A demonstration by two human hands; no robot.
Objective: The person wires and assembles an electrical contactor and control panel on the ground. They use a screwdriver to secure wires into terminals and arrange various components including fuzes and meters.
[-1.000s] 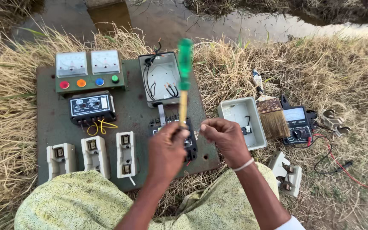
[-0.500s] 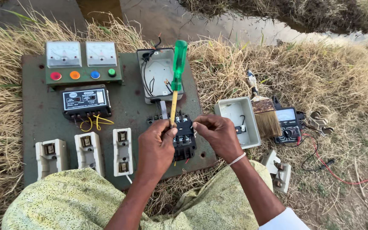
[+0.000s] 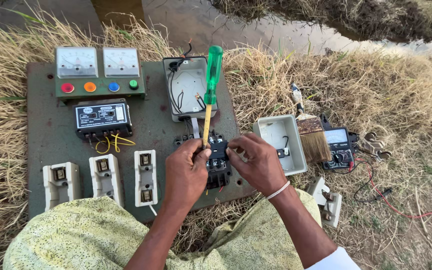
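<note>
My left hand point(image 3: 188, 172) is closed around the lower shaft of the screwdriver point(image 3: 209, 90), fingers pinched tight on the yellow shank just above its tip. The tool stands nearly upright, its green handle leaning a little to the right over the open grey box point(image 3: 188, 87) at the top of the board point(image 3: 46, 140). The tip goes down into the black contactor point(image 3: 218, 160), which sits on the board's lower right part, between my two hands. My right hand point(image 3: 256, 162) rests against the contactor's right side, fingers curled narrow and touching its top edge; I cannot tell whether they grip anything small.

Left of the contactor I see three white fuse holders point(image 3: 105, 177) in a row along the board's lower edge. Above them sits a black relay point(image 3: 102, 119) with yellow wires point(image 3: 111, 145) looping beneath it, and above that a green panel with two meters point(image 3: 98, 62) and four coloured lamps point(image 3: 98, 86).

Off the board on the dry grass, just right of my right hand, lies a grey lid point(image 3: 281, 142), with a brush point(image 3: 312, 132) touching its right edge and a multimeter point(image 3: 340, 147) beside that. A red lead point(image 3: 401, 212) trails away to the right. Another white fuse holder point(image 3: 327, 202) lies near my right forearm. Water point(image 3: 256, 25) runs along the top of the view
</note>
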